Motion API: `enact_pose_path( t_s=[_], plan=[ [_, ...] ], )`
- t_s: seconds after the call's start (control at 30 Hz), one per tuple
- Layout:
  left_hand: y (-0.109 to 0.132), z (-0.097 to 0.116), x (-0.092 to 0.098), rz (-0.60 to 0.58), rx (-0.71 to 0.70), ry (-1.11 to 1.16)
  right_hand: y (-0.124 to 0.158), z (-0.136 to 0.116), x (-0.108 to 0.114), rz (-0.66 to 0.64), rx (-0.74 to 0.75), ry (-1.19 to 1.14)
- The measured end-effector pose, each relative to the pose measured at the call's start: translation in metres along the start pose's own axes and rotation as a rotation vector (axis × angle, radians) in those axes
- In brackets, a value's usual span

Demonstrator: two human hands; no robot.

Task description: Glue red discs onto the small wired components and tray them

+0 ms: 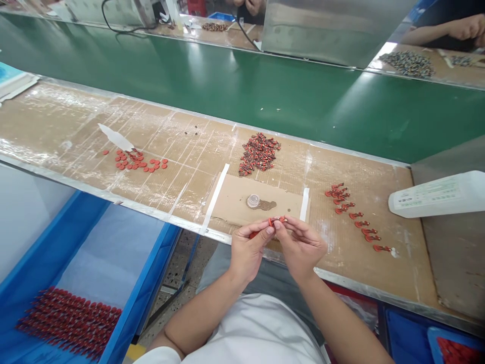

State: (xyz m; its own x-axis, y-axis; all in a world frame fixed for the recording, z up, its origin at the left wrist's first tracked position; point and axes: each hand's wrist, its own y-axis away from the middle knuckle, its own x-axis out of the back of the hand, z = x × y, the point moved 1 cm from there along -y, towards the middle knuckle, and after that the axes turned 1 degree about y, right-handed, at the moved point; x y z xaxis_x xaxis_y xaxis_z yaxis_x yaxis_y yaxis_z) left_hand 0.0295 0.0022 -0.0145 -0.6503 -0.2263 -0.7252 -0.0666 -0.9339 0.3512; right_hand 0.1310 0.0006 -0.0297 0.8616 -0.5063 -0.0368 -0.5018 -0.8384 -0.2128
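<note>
My left hand (246, 253) and my right hand (303, 250) meet over the near table edge, fingers pinched together. Between their fingertips is a small red-and-dark figurine (278, 221); a red part shows at the left fingers and a yellowish tip at the right. The fingers partly hide it. Just beyond them, a small clear round cup (252, 201) rests on a taped cardboard sheet (233, 194), beside a brown stain. Further back lies a pile of small red-and-black pieces (259, 154). Assembled-looking red figurines on round bases (361, 224) form a slanting row at the right.
Loose red discs (142, 164) lie at left by a white pointed strip (115, 137). A large white bottle (435, 194) leans in from the right. Below left, a blue bin (151, 263) holds rows of red pieces. Beyond the green belt (227, 76), other people's hands work.
</note>
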Motion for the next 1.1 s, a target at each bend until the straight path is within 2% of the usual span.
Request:
enact_pose_path(
  t_s=[0.17,0.4,0.6,0.83,1.1],
  plan=[
    [0.000,-0.001,0.000,-0.006,-0.010,-0.020,0.001,0.000,0.001,0.022,-0.046,0.023],
    [0.002,-0.004,-0.006,0.003,-0.004,-0.053,-0.009,-0.001,0.005,0.033,-0.154,-0.161],
    [0.003,-0.007,-0.006,-0.011,0.050,-0.057,-0.010,-0.002,0.019,0.087,-0.060,-0.071],
    [0.008,-0.006,-0.009,-0.109,-0.023,-0.131,-0.004,-0.009,0.024,0.043,0.143,0.084],
    [0.007,-0.004,-0.010,-0.095,-0.044,-0.145,-0.004,-0.008,0.023,0.008,0.156,0.136]
  ],
)
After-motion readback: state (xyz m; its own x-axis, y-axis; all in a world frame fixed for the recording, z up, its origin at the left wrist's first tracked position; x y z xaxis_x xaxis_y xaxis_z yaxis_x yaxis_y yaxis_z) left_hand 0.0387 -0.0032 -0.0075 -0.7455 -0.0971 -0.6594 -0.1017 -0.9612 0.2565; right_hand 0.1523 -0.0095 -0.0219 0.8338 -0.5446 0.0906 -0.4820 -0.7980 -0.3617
